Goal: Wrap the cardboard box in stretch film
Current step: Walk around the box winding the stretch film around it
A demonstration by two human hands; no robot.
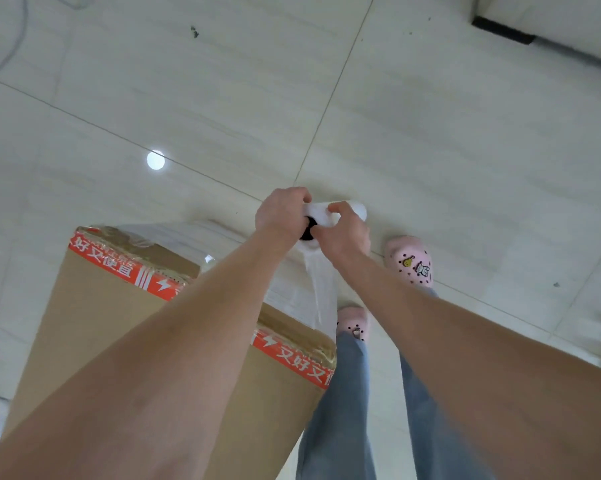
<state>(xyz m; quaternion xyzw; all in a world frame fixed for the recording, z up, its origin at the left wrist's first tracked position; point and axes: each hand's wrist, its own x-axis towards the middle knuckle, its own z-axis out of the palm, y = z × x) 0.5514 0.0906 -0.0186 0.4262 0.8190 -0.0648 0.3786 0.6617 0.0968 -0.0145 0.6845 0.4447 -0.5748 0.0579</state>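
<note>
grip: left hand (281,216) and right hand (345,233) both curled tight round the film roll (353,207) | box (112,323): below-left of the fingers, left hand nearer | roll looks roughly upright, film (321,289) runs to the box

The tall brown cardboard box (94,323) carries a red tape band (119,268) printed with white Chinese characters, white lightning bolts and short white stripes. Glossy brownish tape (136,242) covers its top edge. The white roll of stretch film (318,212) has a black core hole, and the clear film sheet (321,285) drawn from it has a milky sheen. The glossy tiled floor (430,133) is pale cream with faint grey streaks, thin dark grout lines and a round white glare spot (156,160). The pink rubber clogs (409,259) bear black dots and small cartoon charms, one yellow. The denim trousers (340,393) are faded blue-grey.
</note>
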